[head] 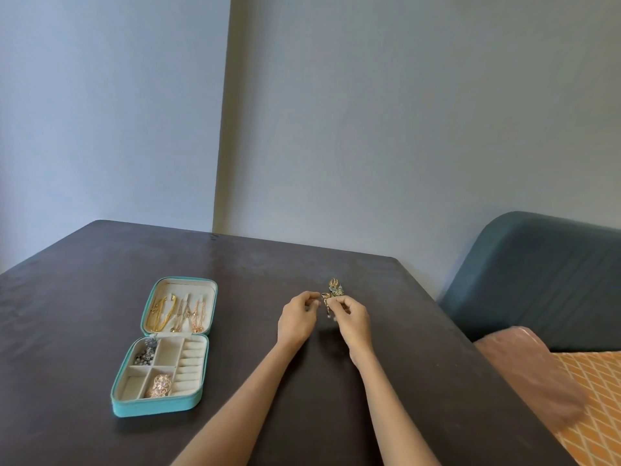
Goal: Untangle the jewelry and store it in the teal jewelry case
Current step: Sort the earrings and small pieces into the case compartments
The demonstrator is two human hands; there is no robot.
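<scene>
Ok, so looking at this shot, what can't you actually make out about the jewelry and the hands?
- Head view: the tangled gold jewelry clump is too small to tell pieces or knots apart.
- Fingertips of the left hand and right hand curl inward, hiding the exact pinch points.
- Open teal zip jewelry case: the dark beaded piece is too small to identify.
- Both forearms are cut off by the bottom edge.

A big dark table [100, 297] fills the lower part of the view. Behind it stands a plain gray-blue wall [403, 129] with a corner edge running up. On the right is a dark blue sofa [537, 274]. A pink cushion [524, 364] lies on an orange cloth [598, 398] with a white diamond pattern.
</scene>
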